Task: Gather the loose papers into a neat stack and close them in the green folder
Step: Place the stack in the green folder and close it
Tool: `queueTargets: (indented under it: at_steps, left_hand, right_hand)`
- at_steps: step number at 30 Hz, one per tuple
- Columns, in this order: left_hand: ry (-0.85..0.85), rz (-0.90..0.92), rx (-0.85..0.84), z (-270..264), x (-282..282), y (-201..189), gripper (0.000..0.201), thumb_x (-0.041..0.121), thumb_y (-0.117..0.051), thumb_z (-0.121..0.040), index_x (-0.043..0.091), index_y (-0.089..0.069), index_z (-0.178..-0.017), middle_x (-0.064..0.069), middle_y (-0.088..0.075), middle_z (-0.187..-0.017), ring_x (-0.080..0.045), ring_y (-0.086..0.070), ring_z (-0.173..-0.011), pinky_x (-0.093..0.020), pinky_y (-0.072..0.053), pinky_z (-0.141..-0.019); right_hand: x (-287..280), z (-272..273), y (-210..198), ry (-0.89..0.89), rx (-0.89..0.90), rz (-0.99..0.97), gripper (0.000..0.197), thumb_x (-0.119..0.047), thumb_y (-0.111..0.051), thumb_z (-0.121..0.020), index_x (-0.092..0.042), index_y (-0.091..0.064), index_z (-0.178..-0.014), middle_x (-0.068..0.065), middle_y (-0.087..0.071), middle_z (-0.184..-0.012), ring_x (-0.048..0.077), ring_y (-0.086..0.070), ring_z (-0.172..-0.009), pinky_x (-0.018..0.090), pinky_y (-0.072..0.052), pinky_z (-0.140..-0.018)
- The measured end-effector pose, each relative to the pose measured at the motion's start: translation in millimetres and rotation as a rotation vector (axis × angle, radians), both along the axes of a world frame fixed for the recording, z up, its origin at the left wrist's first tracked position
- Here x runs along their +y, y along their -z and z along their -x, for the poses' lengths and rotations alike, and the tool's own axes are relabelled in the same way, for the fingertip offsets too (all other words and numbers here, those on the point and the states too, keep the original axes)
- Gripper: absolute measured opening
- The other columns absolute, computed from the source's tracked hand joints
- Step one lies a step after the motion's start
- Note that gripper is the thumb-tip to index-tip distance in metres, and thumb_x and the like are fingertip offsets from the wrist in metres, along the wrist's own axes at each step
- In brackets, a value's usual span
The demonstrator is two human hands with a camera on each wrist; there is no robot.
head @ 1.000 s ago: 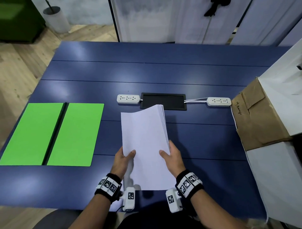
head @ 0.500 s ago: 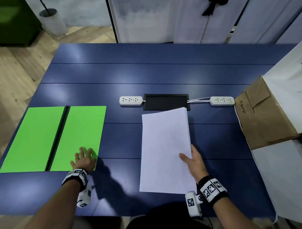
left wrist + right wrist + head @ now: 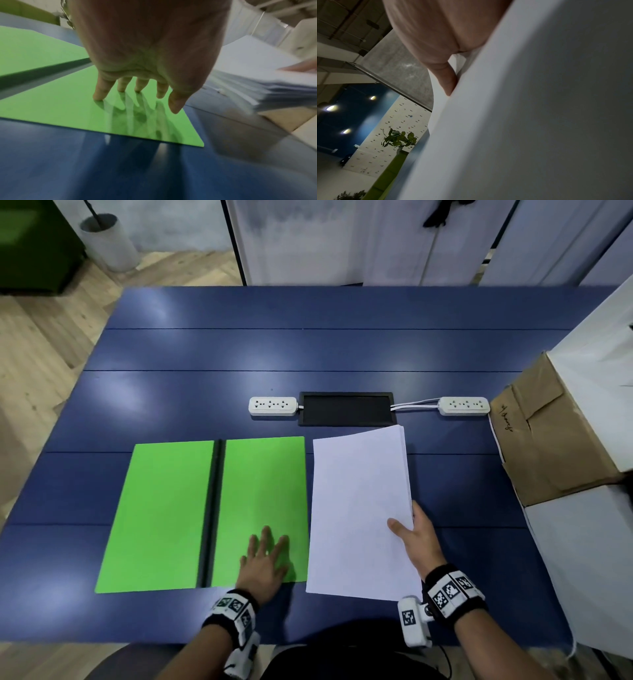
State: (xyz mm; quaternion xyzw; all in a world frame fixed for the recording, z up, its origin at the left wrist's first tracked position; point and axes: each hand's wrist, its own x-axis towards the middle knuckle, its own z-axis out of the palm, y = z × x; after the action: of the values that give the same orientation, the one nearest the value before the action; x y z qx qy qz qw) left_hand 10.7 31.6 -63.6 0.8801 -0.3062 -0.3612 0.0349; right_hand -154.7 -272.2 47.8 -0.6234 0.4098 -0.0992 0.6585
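The green folder (image 3: 164, 515) lies open and flat on the blue table (image 3: 308, 350), a black spine down its middle. My left hand (image 3: 265, 559) presses straight, spread fingers (image 3: 101, 92) on the folder's right leaf (image 3: 51, 105) near its front edge. Just right of the folder is the stack of white papers (image 3: 356, 508), squared up and lifted slightly off the table. My right hand (image 3: 412, 534) grips the stack at its right edge, thumb on top. In the right wrist view the thumb (image 3: 447, 79) lies against the paper stack (image 3: 530, 121), which fills most of the frame.
Two white power strips (image 3: 272, 405) (image 3: 464, 405) flank a black cable hatch (image 3: 346, 409) behind the papers. A brown cardboard box (image 3: 548, 440) and white boxes (image 3: 589, 570) crowd the table's right side. Wooden floor lies beyond the left edge.
My left hand let go of the papers, reached left onto the folder and slid it right, up beside the stack. The right hand alone now holds the papers, shifted right.
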Motion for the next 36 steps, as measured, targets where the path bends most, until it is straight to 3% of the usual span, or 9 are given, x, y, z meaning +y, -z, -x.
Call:
queueTargets:
  at_steps: [3, 7, 8, 10, 13, 17, 24, 31, 36]
  left_hand:
    - [0.129, 0.028, 0.083, 22, -32, 22, 0.076, 0.049, -0.016, -0.087, 0.035, -0.016, -0.162, -0.008, -0.008, -0.172, -0.034, 0.001, -0.159, -0.051, -0.013, -0.128]
    - [-0.079, 0.27, 0.168, 31, -58, -24, 0.068, 0.012, -0.047, -0.091, 0.019, -0.034, -0.158, -0.003, -0.023, -0.167, -0.022, -0.019, -0.156, -0.03, -0.014, -0.126]
    - [-0.156, 0.333, 0.111, 25, -56, -32, 0.07, 0.0, -0.052, -0.09, 0.018, -0.038, -0.156, -0.003, -0.028, -0.164, -0.021, -0.023, -0.154, -0.027, -0.014, -0.124]
    - [-0.316, 0.353, -0.087, 2, -42, -35, 0.075, -0.012, -0.055, -0.084, 0.017, -0.042, -0.152, -0.014, -0.035, -0.162, -0.034, -0.031, -0.152, -0.037, -0.02, -0.124]
    - [-0.461, 0.013, -0.228, -30, -9, -30, 0.082, -0.004, -0.057, -0.088, 0.021, -0.028, -0.16, -0.016, -0.005, -0.171, -0.043, -0.012, -0.156, -0.065, -0.021, -0.119]
    - [-0.356, -0.198, -0.066, -33, 15, -20, 0.079, 0.016, -0.048, -0.103, 0.04, -0.002, -0.163, 0.0, 0.028, -0.168, -0.04, 0.016, -0.156, -0.075, -0.012, -0.116]
    - [-0.225, -0.166, -0.092, 9, -32, -19, 0.076, 0.03, -0.051, -0.103, 0.041, -0.003, -0.162, -0.002, 0.021, -0.17, -0.043, 0.007, -0.156, -0.072, -0.025, -0.115]
    - [-0.186, -0.177, -0.061, 34, -72, -25, 0.08, 0.028, -0.051, -0.103, 0.039, 0.002, -0.162, -0.003, 0.024, -0.169, -0.044, 0.006, -0.156, -0.071, -0.026, -0.116]
    - [-0.16, -0.181, -0.071, 33, -70, -25, 0.077, 0.032, -0.049, -0.104, 0.038, 0.0, -0.162, -0.004, 0.022, -0.169, -0.045, 0.003, -0.155, -0.07, -0.031, -0.114]
  right_hand:
    - [-4, 9, 3, 0.002, 0.012, 0.005, 0.041, -0.001, -0.062, -0.094, -0.02, -0.06, -0.13, -0.007, -0.071, -0.123, 0.01, -0.067, -0.115, 0.039, -0.051, -0.105]
    - [-12, 22, 11, 0.017, 0.031, 0.005, 0.042, 0.0, -0.063, -0.094, -0.02, -0.06, -0.13, -0.004, -0.071, -0.124, 0.016, -0.066, -0.117, 0.046, -0.049, -0.107]
    - [-14, 26, 13, 0.02, 0.038, 0.005, 0.042, -0.001, -0.063, -0.093, -0.02, -0.06, -0.131, -0.004, -0.071, -0.125, 0.017, -0.066, -0.118, 0.047, -0.049, -0.107]
    - [-19, 33, 16, 0.021, 0.049, 0.007, 0.044, -0.002, -0.064, -0.093, -0.021, -0.059, -0.132, -0.005, -0.07, -0.126, 0.017, -0.065, -0.119, 0.047, -0.048, -0.107]
    - [-24, 42, 18, 0.016, 0.069, 0.007, 0.045, -0.001, -0.063, -0.094, -0.02, -0.058, -0.134, -0.006, -0.07, -0.127, 0.015, -0.065, -0.119, 0.044, -0.049, -0.107]
    - [-26, 44, 21, -0.017, 0.099, 0.002, 0.044, -0.001, -0.062, -0.094, -0.021, -0.058, -0.133, -0.008, -0.069, -0.126, 0.012, -0.065, -0.117, 0.04, -0.049, -0.107]
    - [-18, 22, 34, -0.033, 0.086, -0.055, 0.041, 0.0, -0.061, -0.094, -0.022, -0.059, -0.129, -0.006, -0.071, -0.123, 0.014, -0.068, -0.113, 0.034, -0.052, -0.099]
    - [-12, -9, 61, -0.051, 0.126, -0.057, 0.038, 0.004, -0.062, -0.092, -0.015, -0.06, -0.125, 0.002, -0.069, -0.121, 0.022, -0.066, -0.112, 0.037, -0.051, -0.102]
    - [-22, -14, 100, -0.119, 0.303, 0.023, 0.05, -0.014, -0.064, -0.088, -0.014, -0.054, -0.138, 0.004, -0.063, -0.134, 0.024, -0.06, -0.124, 0.047, -0.046, -0.11]
